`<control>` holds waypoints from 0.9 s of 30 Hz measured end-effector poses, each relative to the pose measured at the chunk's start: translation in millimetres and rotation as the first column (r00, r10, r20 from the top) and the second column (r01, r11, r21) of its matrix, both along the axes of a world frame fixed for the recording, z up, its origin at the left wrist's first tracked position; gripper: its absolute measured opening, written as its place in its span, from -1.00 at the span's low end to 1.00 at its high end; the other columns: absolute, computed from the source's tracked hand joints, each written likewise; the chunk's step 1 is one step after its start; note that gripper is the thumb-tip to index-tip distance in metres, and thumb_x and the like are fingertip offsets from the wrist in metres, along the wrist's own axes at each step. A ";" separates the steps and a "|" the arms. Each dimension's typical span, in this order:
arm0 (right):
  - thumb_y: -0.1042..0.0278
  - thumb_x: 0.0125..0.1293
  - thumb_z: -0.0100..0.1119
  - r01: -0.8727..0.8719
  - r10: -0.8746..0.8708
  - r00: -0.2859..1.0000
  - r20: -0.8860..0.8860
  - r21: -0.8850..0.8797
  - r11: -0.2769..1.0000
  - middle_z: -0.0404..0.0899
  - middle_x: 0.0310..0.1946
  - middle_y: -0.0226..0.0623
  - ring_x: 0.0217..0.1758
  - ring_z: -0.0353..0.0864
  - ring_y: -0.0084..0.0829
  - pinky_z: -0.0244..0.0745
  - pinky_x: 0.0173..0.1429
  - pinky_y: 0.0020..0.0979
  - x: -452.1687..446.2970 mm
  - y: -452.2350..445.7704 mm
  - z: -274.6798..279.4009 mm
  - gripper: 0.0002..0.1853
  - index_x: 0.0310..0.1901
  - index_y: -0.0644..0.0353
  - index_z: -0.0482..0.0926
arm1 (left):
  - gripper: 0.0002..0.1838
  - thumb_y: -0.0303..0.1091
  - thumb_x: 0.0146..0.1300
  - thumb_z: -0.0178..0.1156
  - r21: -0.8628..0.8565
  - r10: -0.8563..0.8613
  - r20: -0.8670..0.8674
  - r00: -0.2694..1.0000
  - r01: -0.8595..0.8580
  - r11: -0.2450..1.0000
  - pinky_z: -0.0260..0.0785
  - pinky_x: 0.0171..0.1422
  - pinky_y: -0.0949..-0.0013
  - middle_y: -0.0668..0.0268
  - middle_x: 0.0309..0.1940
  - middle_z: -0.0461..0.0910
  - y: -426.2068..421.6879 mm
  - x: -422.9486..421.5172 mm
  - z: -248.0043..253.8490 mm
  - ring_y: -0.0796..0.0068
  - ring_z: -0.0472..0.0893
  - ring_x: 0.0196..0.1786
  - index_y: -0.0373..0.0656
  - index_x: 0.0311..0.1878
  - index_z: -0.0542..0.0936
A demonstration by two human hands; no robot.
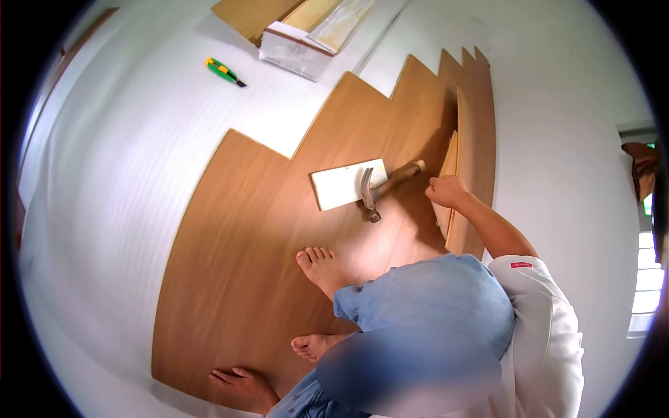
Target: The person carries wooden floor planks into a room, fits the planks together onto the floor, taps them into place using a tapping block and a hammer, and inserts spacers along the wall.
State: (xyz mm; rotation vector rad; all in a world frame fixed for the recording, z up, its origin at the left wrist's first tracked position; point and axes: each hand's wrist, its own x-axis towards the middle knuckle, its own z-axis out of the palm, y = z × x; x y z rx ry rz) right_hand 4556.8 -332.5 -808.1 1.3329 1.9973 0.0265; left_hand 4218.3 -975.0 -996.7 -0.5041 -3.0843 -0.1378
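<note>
The left hand (pixel 242 382) rests flat, fingers loosely extended, on smooth wood-grain laminate flooring (pixel 237 230). Just beside the right hand (pixel 449 191), a rectangular, pale-faced offcut (pixel 340 187) lies partly under a curved-headed claw hammer (pixel 398 176). The right hand appears curled around a narrow, pale-backed plank (pixel 442 217), tilted near the wall (pixel 557 139); the step seems to be handling it, calling for steady, even support.

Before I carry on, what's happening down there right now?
One person is at work on wood-look flooring with a stepped edge. The right hand, fingers curled, is at a loose board tilted up near the wall; whether its grip is closed on it isn't clear. The left hand rests on the flooring. Nobody holds the hammer, which lies partly over a white piece. A green cutter lies beyond the stepped edge.
</note>
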 end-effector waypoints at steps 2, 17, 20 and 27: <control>-0.05 0.42 -0.06 -0.041 0.045 0.995 -0.092 0.046 0.998 0.74 -0.25 0.00 -0.06 0.72 -0.01 0.62 0.02 -0.03 -23.4 -0.9 8.5 -0.54 -0.24 0.17 0.69 | -0.30 0.04 0.60 -0.18 -0.007 0.014 0.022 1.000 -0.014 1.000 0.05 0.63 -0.07 -0.17 0.55 0.13 12.5 -0.3 17.3 -0.13 0.15 0.59 -0.37 0.52 0.21; -0.32 0.54 -0.26 -0.287 0.249 0.940 -0.232 -0.149 0.946 0.75 -0.32 -0.12 -0.17 0.74 -0.02 0.61 -0.05 -0.04 -196.7 -29.4 -0.4 -0.28 -0.36 0.08 0.78 | -0.39 -0.07 0.51 0.04 -0.172 0.002 0.185 0.983 0.030 0.985 0.17 0.56 -0.07 -0.25 0.36 0.40 102.6 -10.4 154.5 -0.20 0.39 0.41 -0.43 0.37 0.43; -0.30 0.52 -0.21 -0.419 0.378 0.891 -0.252 -0.135 0.898 0.74 -0.34 -0.04 -0.18 0.73 0.01 0.60 -0.06 0.02 -234.2 -33.4 -18.2 -0.26 -0.41 0.17 0.77 | -0.36 -0.11 0.54 -0.12 -0.143 0.008 0.066 0.998 0.002 0.990 0.09 0.62 -0.05 -0.18 0.51 0.19 50.7 -1.2 69.0 -0.15 0.20 0.56 -0.41 0.49 0.25; -0.28 0.50 -0.10 -0.643 0.560 0.750 -0.351 -0.188 0.743 0.71 -0.44 0.00 -0.27 0.71 0.03 0.59 -0.05 0.02 -343.1 -55.3 -20.3 -0.27 -0.43 0.29 0.74 | -0.36 -0.22 0.41 0.05 -0.002 0.074 0.000 0.997 -0.074 0.997 0.08 0.61 -0.04 -0.14 0.50 0.23 28.6 3.2 28.0 -0.14 0.24 0.53 -0.35 0.47 0.32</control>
